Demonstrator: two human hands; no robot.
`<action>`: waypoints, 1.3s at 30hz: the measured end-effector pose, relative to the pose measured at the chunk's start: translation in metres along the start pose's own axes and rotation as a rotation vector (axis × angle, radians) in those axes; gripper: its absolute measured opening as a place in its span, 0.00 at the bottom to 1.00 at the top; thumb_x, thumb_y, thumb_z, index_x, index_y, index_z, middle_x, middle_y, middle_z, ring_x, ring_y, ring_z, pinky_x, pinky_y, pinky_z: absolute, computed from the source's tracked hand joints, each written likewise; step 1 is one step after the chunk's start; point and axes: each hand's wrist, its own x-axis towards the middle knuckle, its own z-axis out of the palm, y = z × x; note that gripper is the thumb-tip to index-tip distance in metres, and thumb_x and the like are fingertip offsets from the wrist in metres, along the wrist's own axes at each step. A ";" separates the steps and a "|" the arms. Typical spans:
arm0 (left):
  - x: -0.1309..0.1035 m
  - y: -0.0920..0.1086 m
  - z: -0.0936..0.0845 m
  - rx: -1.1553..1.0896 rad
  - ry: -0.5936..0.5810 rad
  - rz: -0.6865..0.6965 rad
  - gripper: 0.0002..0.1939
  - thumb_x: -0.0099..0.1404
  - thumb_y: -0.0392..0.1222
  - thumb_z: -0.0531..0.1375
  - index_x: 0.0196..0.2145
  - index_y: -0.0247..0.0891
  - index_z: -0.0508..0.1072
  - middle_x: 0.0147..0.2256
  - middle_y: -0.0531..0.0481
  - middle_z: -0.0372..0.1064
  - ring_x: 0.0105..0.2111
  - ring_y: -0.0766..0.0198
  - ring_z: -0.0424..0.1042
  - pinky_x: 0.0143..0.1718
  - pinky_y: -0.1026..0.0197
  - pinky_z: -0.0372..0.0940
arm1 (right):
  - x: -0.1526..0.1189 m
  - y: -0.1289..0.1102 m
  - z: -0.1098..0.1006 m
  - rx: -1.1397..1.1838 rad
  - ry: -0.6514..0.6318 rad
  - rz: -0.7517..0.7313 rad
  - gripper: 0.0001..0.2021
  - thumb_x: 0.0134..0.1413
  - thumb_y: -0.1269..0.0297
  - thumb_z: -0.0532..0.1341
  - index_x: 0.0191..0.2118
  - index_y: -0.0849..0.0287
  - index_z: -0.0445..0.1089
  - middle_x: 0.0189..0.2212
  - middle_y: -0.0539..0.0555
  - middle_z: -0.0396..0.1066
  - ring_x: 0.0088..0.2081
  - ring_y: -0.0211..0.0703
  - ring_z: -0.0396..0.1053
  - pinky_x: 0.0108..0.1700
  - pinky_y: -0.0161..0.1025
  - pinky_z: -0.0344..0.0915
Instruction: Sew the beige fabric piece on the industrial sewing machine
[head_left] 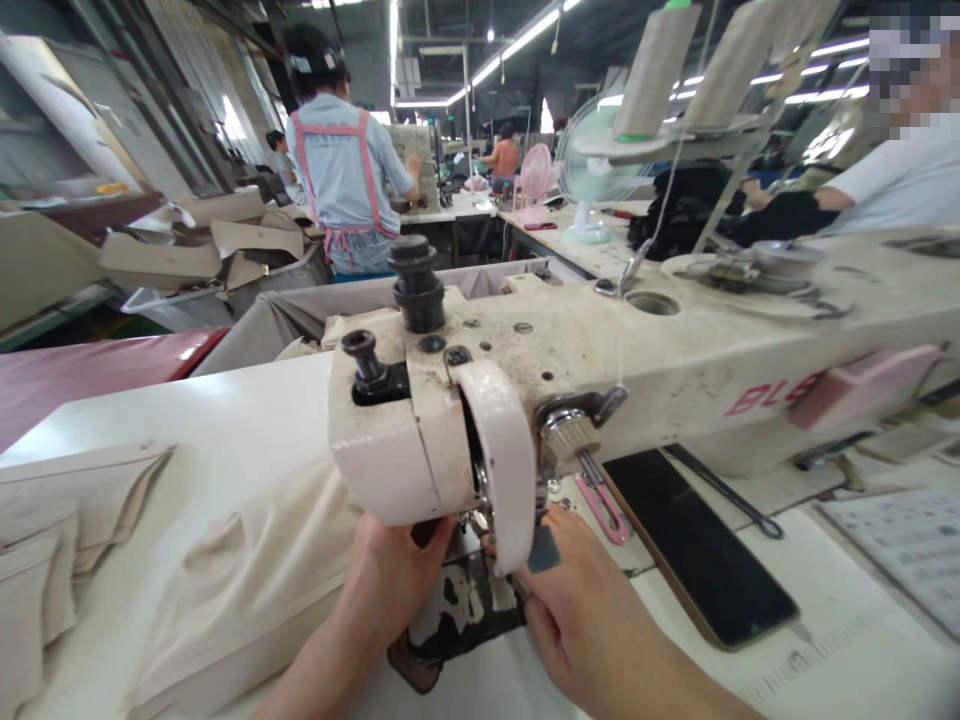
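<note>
A worn cream sewing machine (600, 360) fills the middle of the view, its head (420, 440) right above my hands. My left hand (394, 575) reaches under the head and presses on beige fabric (247, 570) by the needle area, which the head hides. My right hand (577, 610) lies to the right of the needle, fingers pinching a small dark piece (541, 548) against the machine bed. A dark, patchy plate (465, 605) shows between the two hands.
A black phone (694, 545) and pink thread snips (604, 505) lie on the table right of my hand. Folded beige pieces (45, 560) sit at the far left. A person in a pink-strapped apron (345, 170) stands ahead; another person's sleeve (892, 190) is at the right.
</note>
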 end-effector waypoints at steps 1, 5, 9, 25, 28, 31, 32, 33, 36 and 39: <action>0.000 0.000 -0.001 0.007 0.002 -0.006 0.13 0.60 0.42 0.57 0.40 0.38 0.77 0.38 0.45 0.79 0.39 0.50 0.78 0.44 0.52 0.72 | 0.000 0.001 0.000 -0.003 0.000 -0.002 0.19 0.43 0.81 0.53 0.41 0.61 0.70 0.42 0.60 0.67 0.45 0.53 0.61 0.48 0.51 0.61; -0.002 -0.001 -0.003 0.022 -0.019 -0.017 0.12 0.60 0.42 0.57 0.36 0.37 0.79 0.31 0.46 0.80 0.32 0.52 0.79 0.31 0.57 0.74 | -0.001 0.002 0.001 0.001 0.023 -0.022 0.17 0.40 0.80 0.54 0.38 0.64 0.70 0.39 0.60 0.67 0.42 0.52 0.60 0.46 0.49 0.62; -0.004 -0.004 -0.005 0.031 -0.057 0.012 0.11 0.59 0.42 0.57 0.32 0.39 0.80 0.26 0.49 0.80 0.27 0.54 0.79 0.25 0.60 0.73 | -0.003 0.000 0.001 -0.042 0.002 -0.044 0.16 0.43 0.79 0.54 0.40 0.65 0.70 0.36 0.60 0.67 0.40 0.51 0.60 0.44 0.48 0.63; -0.008 0.008 -0.015 0.253 -0.082 0.083 0.11 0.63 0.38 0.50 0.32 0.36 0.71 0.34 0.38 0.73 0.38 0.46 0.73 0.39 0.48 0.67 | -0.005 -0.001 0.002 -0.078 0.015 -0.001 0.22 0.47 0.83 0.53 0.47 0.60 0.70 0.42 0.58 0.68 0.46 0.51 0.62 0.49 0.49 0.62; -0.030 0.002 -0.040 0.296 -0.078 0.030 0.11 0.65 0.39 0.48 0.27 0.39 0.65 0.28 0.44 0.69 0.30 0.51 0.71 0.32 0.51 0.66 | -0.005 0.001 0.001 -0.056 0.038 -0.005 0.24 0.45 0.84 0.52 0.47 0.59 0.71 0.43 0.59 0.69 0.46 0.52 0.63 0.49 0.52 0.63; -0.056 0.000 -0.064 0.282 -0.086 0.006 0.11 0.68 0.41 0.46 0.28 0.41 0.62 0.25 0.50 0.67 0.25 0.57 0.70 0.27 0.57 0.66 | -0.011 -0.007 0.004 -0.019 0.038 -0.030 0.27 0.42 0.85 0.52 0.48 0.59 0.71 0.44 0.59 0.69 0.48 0.52 0.65 0.51 0.53 0.65; -0.063 0.003 -0.070 0.262 -0.088 0.010 0.11 0.68 0.41 0.46 0.30 0.42 0.62 0.25 0.52 0.67 0.25 0.58 0.70 0.27 0.59 0.66 | -0.014 -0.014 0.007 0.025 0.040 -0.037 0.29 0.41 0.84 0.52 0.50 0.58 0.69 0.46 0.59 0.69 0.49 0.51 0.66 0.53 0.52 0.65; -0.069 0.009 -0.073 0.231 -0.080 0.007 0.10 0.69 0.41 0.46 0.31 0.43 0.62 0.25 0.53 0.68 0.25 0.60 0.71 0.27 0.60 0.66 | -0.019 -0.022 0.012 0.091 0.044 -0.045 0.31 0.42 0.84 0.52 0.54 0.57 0.66 0.49 0.59 0.68 0.51 0.50 0.66 0.55 0.50 0.65; -0.081 0.036 -0.075 0.086 0.010 -0.041 0.06 0.70 0.42 0.47 0.35 0.45 0.62 0.27 0.55 0.68 0.26 0.63 0.71 0.28 0.63 0.66 | -0.031 -0.051 0.035 0.472 0.083 -0.054 0.38 0.48 0.79 0.55 0.65 0.52 0.47 0.61 0.58 0.59 0.59 0.48 0.61 0.59 0.47 0.62; -0.086 0.059 -0.068 -0.051 0.079 -0.036 0.02 0.68 0.42 0.50 0.39 0.45 0.61 0.33 0.53 0.69 0.32 0.62 0.72 0.34 0.63 0.68 | -0.034 -0.073 0.059 0.731 0.160 -0.043 0.42 0.50 0.80 0.56 0.67 0.47 0.40 0.64 0.58 0.53 0.62 0.50 0.58 0.57 0.45 0.65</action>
